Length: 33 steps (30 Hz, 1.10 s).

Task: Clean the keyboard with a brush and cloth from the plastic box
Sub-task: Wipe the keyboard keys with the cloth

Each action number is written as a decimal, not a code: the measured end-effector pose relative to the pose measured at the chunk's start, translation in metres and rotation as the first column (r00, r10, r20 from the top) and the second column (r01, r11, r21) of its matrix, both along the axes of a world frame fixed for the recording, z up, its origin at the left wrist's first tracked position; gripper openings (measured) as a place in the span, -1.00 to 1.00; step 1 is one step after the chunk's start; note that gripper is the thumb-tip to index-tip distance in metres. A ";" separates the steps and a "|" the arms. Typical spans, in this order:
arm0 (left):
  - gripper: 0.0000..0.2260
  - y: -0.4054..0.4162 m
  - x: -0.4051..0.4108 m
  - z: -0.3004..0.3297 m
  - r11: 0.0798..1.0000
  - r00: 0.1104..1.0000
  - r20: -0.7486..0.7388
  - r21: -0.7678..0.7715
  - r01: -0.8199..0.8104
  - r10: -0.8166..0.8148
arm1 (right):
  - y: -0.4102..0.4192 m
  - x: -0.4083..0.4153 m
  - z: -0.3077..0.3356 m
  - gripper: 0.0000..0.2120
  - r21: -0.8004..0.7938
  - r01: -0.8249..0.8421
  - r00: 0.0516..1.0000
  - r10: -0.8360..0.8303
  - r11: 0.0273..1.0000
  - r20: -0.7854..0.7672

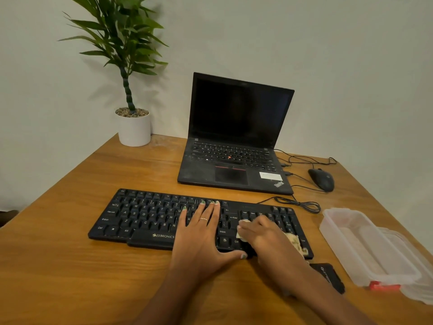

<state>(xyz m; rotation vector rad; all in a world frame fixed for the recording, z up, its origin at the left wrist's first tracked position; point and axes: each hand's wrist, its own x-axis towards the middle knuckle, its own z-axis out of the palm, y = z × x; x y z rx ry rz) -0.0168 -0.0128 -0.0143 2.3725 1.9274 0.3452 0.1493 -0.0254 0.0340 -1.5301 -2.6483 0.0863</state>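
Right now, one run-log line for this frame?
step: wiping | left hand: flat on keyboard, steadying | right hand: presses cloth on right-side keys | plastic box: open, right of keyboard

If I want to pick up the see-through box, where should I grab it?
Grab the plastic box by its two long walls, reaching down from above. It sits open side up on the table, right of the keyboard, and nothing covers its rim. It looks light, so one hand might do.
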 end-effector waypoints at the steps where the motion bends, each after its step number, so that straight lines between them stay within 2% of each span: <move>1: 0.13 0.000 -0.001 0.000 1.000 1.000 -0.002 0.001 0.001 -0.001 | -0.002 0.003 0.000 -0.60 0.008 -0.033 0.999 0.033 0.999 -0.037; 3: 0.11 0.000 0.000 0.000 1.000 1.000 -0.003 0.001 0.007 -0.007 | 0.000 0.016 0.004 -0.62 -0.039 -0.054 0.994 0.050 0.998 -0.099; 4: 0.10 0.000 0.000 0.000 1.000 1.000 -0.001 -0.002 0.009 -0.009 | 0.003 0.018 0.009 -0.64 -0.014 -0.056 0.995 0.054 0.998 -0.079; 6: 0.07 0.000 0.001 0.000 1.000 1.000 0.001 0.001 0.009 -0.009 | 0.007 0.017 0.011 -0.68 0.058 -0.035 0.996 0.031 0.998 0.081; 8: 0.08 0.000 0.001 -0.001 1.000 1.000 0.002 0.008 0.007 -0.007 | 0.011 0.011 0.006 -0.64 0.039 -0.016 0.971 0.007 0.999 0.239; 9: 0.08 0.000 0.001 -0.001 1.000 1.000 0.001 0.010 0.004 -0.004 | 0.014 0.007 0.002 -0.63 0.004 -0.013 0.964 0.012 1.000 0.265; 11: 0.08 0.000 0.001 0.000 1.000 1.000 -0.003 0.004 0.004 -0.004 | 0.020 0.004 0.000 -0.64 -0.053 -0.006 0.986 0.015 0.999 0.169; 13: 0.08 -0.001 0.000 0.000 1.000 1.000 -0.001 -0.005 0.006 -0.006 | 0.019 0.005 0.008 -0.61 -0.165 -0.005 0.972 0.043 0.986 0.233; 14: 0.08 -0.001 0.001 0.001 1.000 1.000 0.000 -0.006 0.007 -0.007 | 0.017 0.011 0.010 -0.61 -0.189 -0.021 0.984 0.054 0.982 0.172; 15: 0.08 -0.002 0.000 0.002 1.000 1.000 0.001 -0.006 0.009 -0.009 | 0.015 0.020 0.015 -0.61 -0.147 -0.029 0.999 0.031 0.989 0.008; 16: 0.08 -0.002 0.000 0.002 1.000 1.000 0.001 -0.008 0.012 -0.012 | 0.015 0.025 0.018 -0.59 -0.039 -0.018 0.983 0.010 0.999 -0.185; 17: 0.07 -0.001 0.000 0.002 1.000 1.000 0.003 -0.009 0.015 -0.015 | 0.014 0.033 0.022 -0.54 0.053 0.042 0.950 -0.023 0.998 -0.310; 18: 0.07 -0.001 0.000 0.002 1.000 1.000 0.003 -0.007 0.017 -0.017 | 0.013 0.042 0.022 -0.51 0.152 0.106 0.931 -0.045 0.983 -0.361; 20: 0.06 0.000 0.000 0.002 1.000 1.000 0.001 -0.001 0.020 -0.020 | 0.017 0.040 0.015 -0.48 0.234 0.223 0.911 -0.117 0.946 -0.394; 21: 0.06 0.000 0.000 0.002 1.000 1.000 0.000 0.000 0.021 -0.021 | 0.015 0.035 0.012 -0.46 0.216 0.233 0.907 -0.131 0.948 -0.401; 24: 0.06 -0.001 0.000 0.002 1.000 1.000 0.008 0.002 0.016 -0.016 | 0.004 0.023 -0.004 -0.41 -0.026 0.221 0.892 -0.213 0.975 -0.400; 26: 0.05 -0.001 0.000 0.003 1.000 1.000 0.017 0.003 0.017 -0.017 | 0.001 0.024 -0.014 -0.47 -0.050 0.310 0.894 -0.309 0.949 -0.323; 28: 0.05 -0.002 0.000 0.003 1.000 1.000 0.020 0.011 0.019 -0.019 | 0.002 0.019 -0.014 -0.50 0.031 0.394 0.899 -0.378 0.919 -0.223; 30: 0.05 -0.002 0.000 0.002 0.999 1.000 0.019 0.033 0.017 -0.017 | 0.004 0.009 -0.014 -0.46 0.087 0.384 0.910 -0.361 0.919 -0.204; 33: 0.04 -0.002 -0.001 0.000 0.999 1.000 0.018 0.052 0.007 -0.008 | 0.000 -0.004 -0.017 -0.46 0.070 0.254 0.952 -0.237 0.965 -0.195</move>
